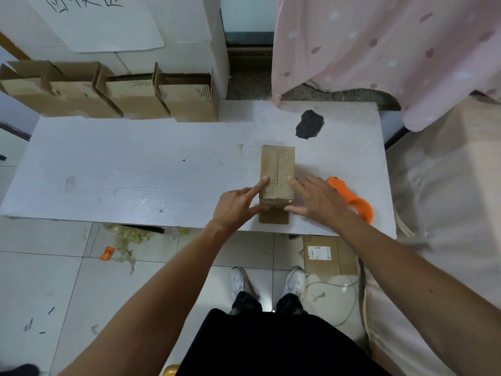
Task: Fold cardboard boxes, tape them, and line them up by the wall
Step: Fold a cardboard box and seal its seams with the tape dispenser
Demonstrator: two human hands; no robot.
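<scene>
A small brown cardboard box [278, 169] lies on the white table [122, 175], its near flap lying flat toward the table edge. My left hand [238, 204] touches the box's left side with straight fingers. My right hand [317, 199] presses its fingertips on the box's right top edge, fingers spread. An orange tape dispenser [355, 199] lies just right of my right hand. Several open folded boxes [113, 93] stand in a row against the wall at the table's far left.
A dark patch [309, 124] marks the tabletop beyond the box. A pink curtain [379, 50] hangs at the back right. A flat labelled carton [325, 256], a cable and scraps lie on the tiled floor by my feet.
</scene>
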